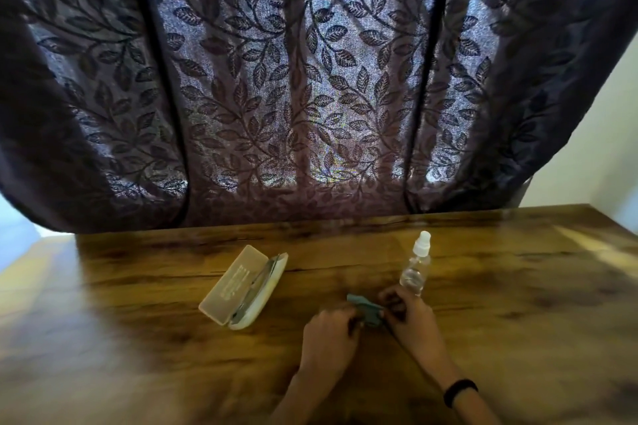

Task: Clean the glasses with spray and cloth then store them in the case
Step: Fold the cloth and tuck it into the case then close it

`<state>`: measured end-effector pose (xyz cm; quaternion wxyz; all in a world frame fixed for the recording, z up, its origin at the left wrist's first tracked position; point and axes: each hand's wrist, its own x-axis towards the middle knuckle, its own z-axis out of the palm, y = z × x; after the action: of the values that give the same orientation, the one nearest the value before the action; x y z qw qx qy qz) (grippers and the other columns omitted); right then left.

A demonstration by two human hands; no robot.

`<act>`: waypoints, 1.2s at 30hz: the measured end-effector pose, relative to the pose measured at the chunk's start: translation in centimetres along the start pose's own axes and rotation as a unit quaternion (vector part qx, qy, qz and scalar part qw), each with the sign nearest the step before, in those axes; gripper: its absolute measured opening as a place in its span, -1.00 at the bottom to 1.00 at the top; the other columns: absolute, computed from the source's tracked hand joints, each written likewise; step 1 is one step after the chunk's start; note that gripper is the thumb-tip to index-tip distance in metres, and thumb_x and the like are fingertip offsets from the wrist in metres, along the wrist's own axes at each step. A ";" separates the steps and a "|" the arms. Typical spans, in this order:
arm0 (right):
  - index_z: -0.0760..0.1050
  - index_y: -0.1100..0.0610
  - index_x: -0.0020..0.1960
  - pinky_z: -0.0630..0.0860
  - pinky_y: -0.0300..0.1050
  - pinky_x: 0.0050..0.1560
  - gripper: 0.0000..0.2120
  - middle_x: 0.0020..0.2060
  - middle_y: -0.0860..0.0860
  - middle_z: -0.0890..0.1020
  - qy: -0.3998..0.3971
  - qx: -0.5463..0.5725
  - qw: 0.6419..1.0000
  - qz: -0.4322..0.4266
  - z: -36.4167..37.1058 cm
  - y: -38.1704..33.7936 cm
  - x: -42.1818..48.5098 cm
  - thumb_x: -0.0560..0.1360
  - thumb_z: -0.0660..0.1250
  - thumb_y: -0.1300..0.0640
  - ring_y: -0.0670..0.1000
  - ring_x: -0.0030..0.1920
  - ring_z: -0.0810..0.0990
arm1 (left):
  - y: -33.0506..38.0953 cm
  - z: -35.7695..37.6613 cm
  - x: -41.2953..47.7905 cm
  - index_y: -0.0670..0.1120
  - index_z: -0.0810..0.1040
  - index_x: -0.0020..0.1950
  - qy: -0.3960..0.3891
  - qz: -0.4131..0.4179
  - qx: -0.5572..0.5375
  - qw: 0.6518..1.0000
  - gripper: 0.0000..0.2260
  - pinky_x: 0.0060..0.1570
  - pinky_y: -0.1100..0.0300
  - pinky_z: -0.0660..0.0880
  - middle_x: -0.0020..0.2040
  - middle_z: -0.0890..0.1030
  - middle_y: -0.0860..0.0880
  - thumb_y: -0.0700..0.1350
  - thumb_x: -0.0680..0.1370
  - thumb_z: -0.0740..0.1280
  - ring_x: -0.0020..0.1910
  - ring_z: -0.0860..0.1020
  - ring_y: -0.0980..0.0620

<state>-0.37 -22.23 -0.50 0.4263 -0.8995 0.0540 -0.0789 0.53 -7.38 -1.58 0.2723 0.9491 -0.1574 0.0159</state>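
Note:
A cream glasses case (243, 290) lies open on the wooden table (518, 286), left of centre, with the glasses (257, 281) resting inside it. A clear spray bottle (416, 269) with a white cap stands upright to the right. Between my hands a small teal cloth (366, 309) is held just above the table. My left hand (329, 331) grips its left side and my right hand (405, 312) grips its right side. The right hand sits just in front of the bottle.
A dark curtain (310, 79) with a leaf pattern hangs down to the table's far edge. A pale wall (593, 148) shows at the right. A black band (459, 390) is on my right wrist.

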 end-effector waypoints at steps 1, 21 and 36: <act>0.50 0.04 -0.10 0.38 -0.51 -0.24 -0.76 -0.18 -0.13 0.55 0.003 0.007 1.000 -0.007 -0.1 -0.1 -0.1 0.38 0.40 0.35 -0.13 -0.12 0.53 | -0.1 0.0 0.1 0.11 0.51 0.16 0.002 -0.003 -0.006 1.000 -0.80 0.11 0.19 0.49 0.16 0.58 0.11 -0.03 0.54 0.26 0.10 0.52 0.11; 0.52 0.17 -0.13 0.52 -0.09 -0.07 -0.99 -0.14 0.14 0.62 -0.049 0.215 0.975 -0.021 -1.4 -3.2 0.8 0.46 0.34 0.23 0.09 -0.06 0.58 | -0.1 -4.4 2.3 0.02 0.53 -0.08 0.075 0.040 -0.237 0.968 -0.85 -0.30 0.47 0.36 -0.26 0.52 0.18 0.05 0.54 0.23 -0.27 0.49 0.30; 0.53 0.03 -0.08 0.53 -0.34 -0.18 -0.88 -0.14 -0.02 0.62 -0.119 0.200 0.972 -0.019 -1.7 -2.9 1.8 0.40 0.42 0.15 -0.04 -0.08 0.59 | -0.9 -5.1 2.5 -0.05 0.59 -0.06 0.037 0.058 -0.262 0.963 -0.90 -0.22 0.42 0.45 -0.18 0.61 0.07 -0.16 0.55 0.27 -0.21 0.56 0.22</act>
<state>1.16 -21.94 3.00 0.5991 -0.8000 -0.0313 0.0114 3.44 -4.74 2.58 0.5153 0.8328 -0.2006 0.0255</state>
